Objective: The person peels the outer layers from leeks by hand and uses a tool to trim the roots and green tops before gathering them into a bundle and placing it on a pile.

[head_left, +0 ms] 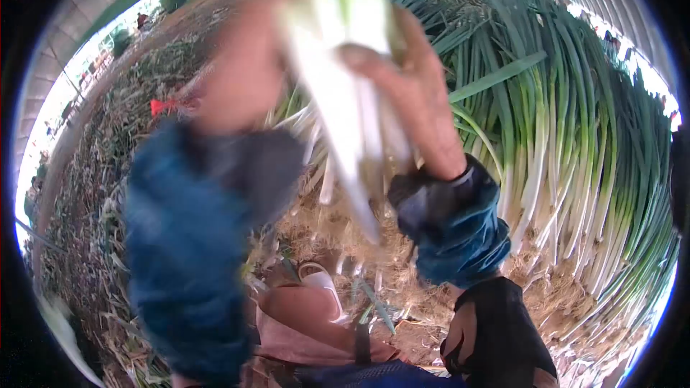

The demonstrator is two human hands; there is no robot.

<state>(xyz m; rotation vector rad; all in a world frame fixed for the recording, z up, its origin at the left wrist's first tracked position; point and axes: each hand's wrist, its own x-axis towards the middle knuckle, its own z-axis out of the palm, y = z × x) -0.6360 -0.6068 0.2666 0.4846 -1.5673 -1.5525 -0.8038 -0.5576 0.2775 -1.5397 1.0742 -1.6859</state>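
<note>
A bunch of long green onions (338,93), white stems slanting down and green parts at the top, is raised close to the camera. My right hand (424,93) is closed around its right side, the thumb lying across the white stems. At the bunch's upper left is my left hand (241,65), smeared by motion, its fingers blurred against the stems. A small red strip (164,106) shows just left of my left wrist. Blue sleeves with dark cuffs cover both forearms.
A long row of green onions (553,122) lies on the right, roots toward me. Loose leaves and trimmings (100,194) cover the ground on the left. Below my arms are a pink seat-like object (302,330), a light sandal (321,284) and a black shoe (496,330).
</note>
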